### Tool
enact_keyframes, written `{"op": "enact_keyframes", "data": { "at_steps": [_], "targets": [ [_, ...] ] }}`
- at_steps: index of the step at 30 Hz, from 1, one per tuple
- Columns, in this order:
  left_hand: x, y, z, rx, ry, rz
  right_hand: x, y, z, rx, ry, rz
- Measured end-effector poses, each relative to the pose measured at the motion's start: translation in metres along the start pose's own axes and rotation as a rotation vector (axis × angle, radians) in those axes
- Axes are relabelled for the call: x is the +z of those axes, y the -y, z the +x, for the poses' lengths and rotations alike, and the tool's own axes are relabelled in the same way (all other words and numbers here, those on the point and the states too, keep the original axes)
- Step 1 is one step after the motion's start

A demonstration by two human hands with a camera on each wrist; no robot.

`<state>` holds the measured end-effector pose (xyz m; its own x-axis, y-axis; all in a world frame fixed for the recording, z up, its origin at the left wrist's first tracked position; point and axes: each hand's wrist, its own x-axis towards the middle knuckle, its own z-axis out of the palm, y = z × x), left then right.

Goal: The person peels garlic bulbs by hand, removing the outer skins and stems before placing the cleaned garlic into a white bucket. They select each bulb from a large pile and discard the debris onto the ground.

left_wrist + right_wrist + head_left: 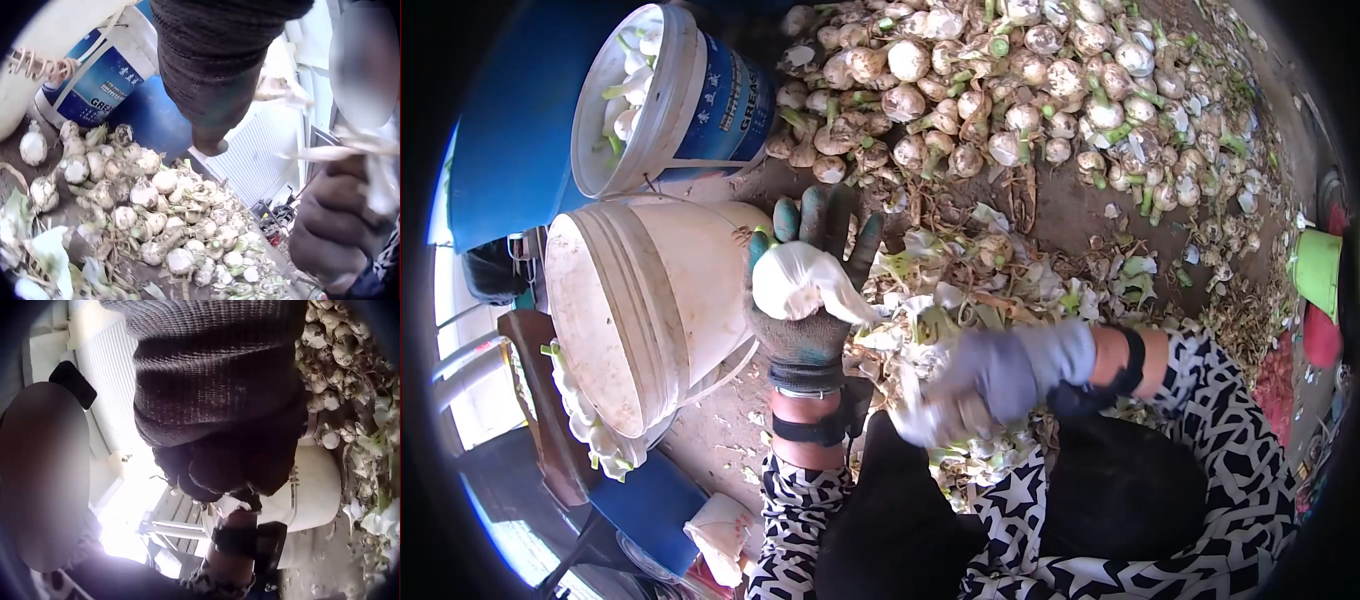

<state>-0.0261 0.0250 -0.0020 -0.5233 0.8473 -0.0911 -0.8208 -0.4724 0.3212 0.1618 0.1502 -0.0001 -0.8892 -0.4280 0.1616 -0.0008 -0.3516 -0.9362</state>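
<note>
Above the lap, a peeled white bulb (795, 282) sits gripped in the gloved left hand (805, 290). Right hand (1000, 375) pinches loose skin (920, 420); best pulled away cleanly, near the white bucket (690, 290).

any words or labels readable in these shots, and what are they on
"GREAS": white letters on the blue bucket, cut off by the curve in the head view.
"GRE": same bucket in the left wrist view, rest hidden.
Small characters above both: too blurred to read.
Nothing readable elsewhere.
</note>
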Motion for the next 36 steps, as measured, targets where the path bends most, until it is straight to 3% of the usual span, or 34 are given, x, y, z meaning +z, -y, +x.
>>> {"op": "enact_keyframes", "data": {
  "at_steps": [2,3,5,7,9,10,12,13,15,16,17,18,19,20,22,24,25,26,28,29,30,31,32,33,34,36],
  "targets": [
    [0.002,-0.004,0.004,0.028,-0.122,-0.082,0.029,0.009,-0.003,0.202,0.383,-0.142],
    [0.002,-0.005,0.005,0.027,-0.123,-0.083,0.028,0.017,-0.001,0.202,0.382,-0.141],
    [0.003,-0.005,0.005,0.067,-0.203,-0.038,0.015,0.037,0.011,0.477,0.202,-0.656],
    [0.001,-0.002,0.004,0.034,-0.225,0.000,-0.013,0.029,0.013,0.491,-0.196,-0.901],
    [-0.005,0.004,0.002,-0.027,-0.243,0.042,-0.030,0.023,0.026,0.182,-0.606,-1.061],
    [-0.009,0.008,0.001,-0.059,-0.235,0.049,-0.034,0.020,0.040,0.204,-0.685,-1.197],
    [-0.029,0.010,-0.001,-0.039,-0.386,0.392,-0.048,0.003,0.057,0.235,-0.667,-1.208],
    [-0.031,0.010,0.000,-0.043,-0.385,0.389,-0.048,0.001,0.053,0.240,-0.669,-1.209],
    [-0.037,0.006,-0.001,-0.013,-0.212,0.304,-0.043,-0.004,0.048,-0.059,-0.552,-0.945],
    [-0.042,0.003,-0.006,-0.022,-0.229,0.305,-0.029,0.003,0.047,-0.236,-0.562,-0.822],
    [-0.028,0.008,-0.003,0.006,-0.353,0.244,-0.017,0.014,0.042,-0.214,-0.376,-0.461],
    [-0.015,0.014,0.002,0.034,-0.473,0.179,-0.005,0.010,0.039,-0.210,-0.061,0.042],
    [-0.017,0.011,0.006,0.008,-0.581,0.192,0.011,0.023,0.028,0.188,0.063,0.335],
    [-0.023,0.009,0.004,0.006,-0.582,0.188,0.019,0.019,0.026,0.234,0.241,0.512],
    [-0.032,0.008,0.001,-0.015,-0.537,0.082,0.017,0.004,0.023,0.062,0.223,-0.133],
    [-0.028,0.009,0.000,-0.018,-0.539,0.100,0.006,-0.004,0.025,0.529,0.187,-0.843],
    [-0.023,0.006,-0.001,-0.013,-0.545,0.138,-0.002,-0.007,0.033,0.717,0.242,-1.026],
    [-0.019,0.005,-0.002,-0.013,-0.549,0.167,-0.002,-0.015,0.031,0.736,0.241,-1.025],
    [0.008,-0.020,-0.007,0.188,-0.587,0.440,-0.001,-0.030,0.016,0.606,0.234,-0.879],
    [0.040,-0.037,-0.008,0.368,-0.558,0.804,0.006,-0.032,0.007,0.560,0.298,-0.892],
    [0.070,-0.053,-0.011,0.637,-0.660,1.620,0.005,-0.040,-0.005,0.578,0.297,-0.887],
    [0.085,-0.085,-0.024,1.001,-0.426,2.291,0.003,-0.054,-0.020,0.496,0.089,-1.019],
    [0.119,-0.101,-0.034,1.156,-0.701,2.912,0.001,-0.060,-0.030,0.400,-0.118,-1.143],
    [0.124,-0.135,-0.044,1.262,-0.730,2.430,-0.017,-0.042,-0.028,0.659,-0.130,-1.233],
    [0.122,-0.163,-0.049,1.309,-0.726,1.956,-0.035,-0.040,-0.035,0.760,-0.240,-1.347],
    [0.123,-0.145,-0.044,1.262,-0.641,2.019,-0.060,-0.044,-0.048,0.930,-0.390,-1.401]
  ]
}}
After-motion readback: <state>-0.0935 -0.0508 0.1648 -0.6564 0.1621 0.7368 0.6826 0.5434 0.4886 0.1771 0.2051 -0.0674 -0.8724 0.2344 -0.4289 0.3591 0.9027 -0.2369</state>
